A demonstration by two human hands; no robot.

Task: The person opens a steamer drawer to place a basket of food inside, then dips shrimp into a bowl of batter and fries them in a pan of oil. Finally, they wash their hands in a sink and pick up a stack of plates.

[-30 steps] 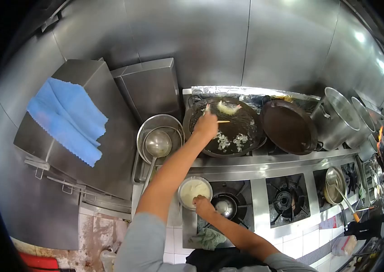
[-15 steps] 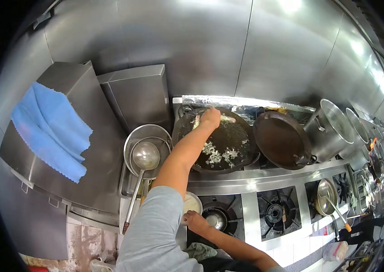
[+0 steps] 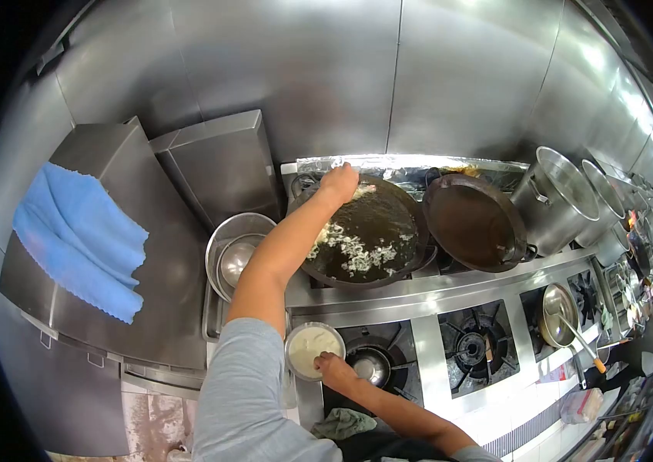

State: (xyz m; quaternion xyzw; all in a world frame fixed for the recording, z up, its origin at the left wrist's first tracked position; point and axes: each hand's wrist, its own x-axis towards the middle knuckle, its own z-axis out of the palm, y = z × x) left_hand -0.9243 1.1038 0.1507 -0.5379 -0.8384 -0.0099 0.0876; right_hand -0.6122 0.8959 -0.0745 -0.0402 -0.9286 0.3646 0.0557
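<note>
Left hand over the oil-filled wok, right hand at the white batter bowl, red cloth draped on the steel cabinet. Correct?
Not quite: the head view shows the cloth is blue, not red. The left hand is over the oil-filled wok, and the right hand is at the white batter bowl.

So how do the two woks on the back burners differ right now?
The left wok holds dark oil with pale pieces frying, and the left hand reaches over its far rim. The right wok looks empty and brownish inside, with no hand near it. Both are round, dark and sit side by side before the foil strip.
</note>
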